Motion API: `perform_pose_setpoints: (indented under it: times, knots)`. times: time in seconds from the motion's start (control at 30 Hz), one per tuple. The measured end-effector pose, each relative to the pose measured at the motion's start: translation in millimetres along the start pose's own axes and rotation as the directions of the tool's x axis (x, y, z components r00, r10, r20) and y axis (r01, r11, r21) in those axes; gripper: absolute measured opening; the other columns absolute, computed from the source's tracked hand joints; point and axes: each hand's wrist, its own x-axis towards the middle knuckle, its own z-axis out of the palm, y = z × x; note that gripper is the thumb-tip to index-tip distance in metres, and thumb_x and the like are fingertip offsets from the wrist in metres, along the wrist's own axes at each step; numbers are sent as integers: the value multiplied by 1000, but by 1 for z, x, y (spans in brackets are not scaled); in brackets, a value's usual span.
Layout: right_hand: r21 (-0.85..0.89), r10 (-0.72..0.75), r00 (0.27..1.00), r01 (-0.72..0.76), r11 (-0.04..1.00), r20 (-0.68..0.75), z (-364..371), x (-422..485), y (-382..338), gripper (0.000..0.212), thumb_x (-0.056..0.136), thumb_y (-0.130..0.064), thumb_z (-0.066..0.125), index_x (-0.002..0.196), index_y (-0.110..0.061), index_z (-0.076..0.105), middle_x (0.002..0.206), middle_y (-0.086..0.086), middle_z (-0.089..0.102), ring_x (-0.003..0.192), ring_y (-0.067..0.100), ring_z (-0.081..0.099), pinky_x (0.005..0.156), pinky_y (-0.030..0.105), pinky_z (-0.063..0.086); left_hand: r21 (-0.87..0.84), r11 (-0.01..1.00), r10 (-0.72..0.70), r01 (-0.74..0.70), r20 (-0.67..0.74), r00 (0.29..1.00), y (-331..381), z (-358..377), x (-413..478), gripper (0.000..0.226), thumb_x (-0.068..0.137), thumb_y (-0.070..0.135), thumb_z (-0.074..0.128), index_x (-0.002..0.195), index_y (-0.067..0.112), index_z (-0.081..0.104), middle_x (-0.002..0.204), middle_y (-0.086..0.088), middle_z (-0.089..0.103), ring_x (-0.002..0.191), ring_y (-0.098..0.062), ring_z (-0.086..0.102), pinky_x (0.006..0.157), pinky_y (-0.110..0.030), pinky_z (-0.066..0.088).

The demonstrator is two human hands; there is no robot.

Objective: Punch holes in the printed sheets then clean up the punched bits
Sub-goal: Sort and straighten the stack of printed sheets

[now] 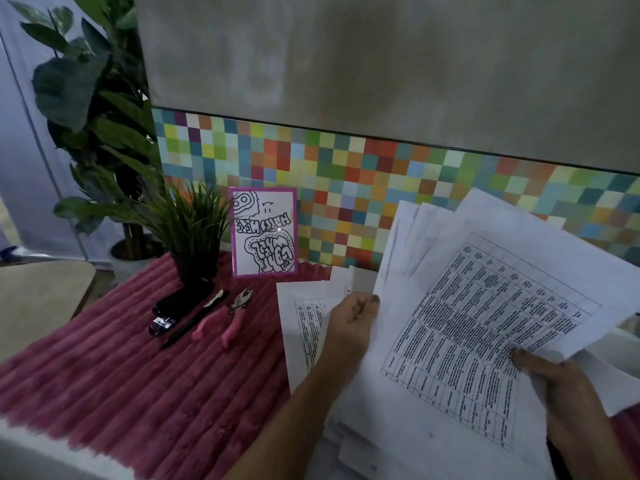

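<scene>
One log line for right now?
left hand grips printed sheets | right hand holds them | pink punch lies untouched on cloth | punching not started

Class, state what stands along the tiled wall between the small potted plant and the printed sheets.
A pink-framed drawing stands there, visible in the head view.

A fan of sheets [467, 323] fills the lower right of the frame above the worktop [121, 375], with more sheets [301, 327] lying just left beneath. Centre left, left to right: stapler [173, 310], pen [194, 320], punch [237, 313]. Behind them stand a potted plant [194, 230] and, to its right, a card [265, 233] before the wall [381, 174]. A tall plant [97, 109] stands upper left.
</scene>
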Motion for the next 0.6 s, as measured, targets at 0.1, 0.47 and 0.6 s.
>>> perform_pose_setpoints:
  times: [0.1,0.47,0.6]
  knots:
    - [-42,-27,998,29,999,60,6,-4,-6,41,90,15,43,90,-12,74,87,-9,75,81,7,71,73,18,56,-9,998,-63,63,38,997,-1,6,-5,26,92,35,60,85,11,64,85,-12,54,80,-23,44,72,-37,37]
    - [-124,15,981,-39,992,-192,-15,-6,-8,89,37,-38,95,110,0,60,105,21,64,88,29,59,83,38,42,968,243,150,60,-99,984,-16,-24,1,95,25,58,93,91,-3,61,77,-14,63,65,-26,63,59,-31,54]
    - [-131,-1,993,-15,991,-116,-2,-17,-19,52,78,14,67,126,-1,53,119,19,61,77,18,60,76,23,49,851,460,-97,255,-237,967,-6,-28,5,83,75,37,81,136,1,37,132,-14,52,122,-28,53,100,-34,44]
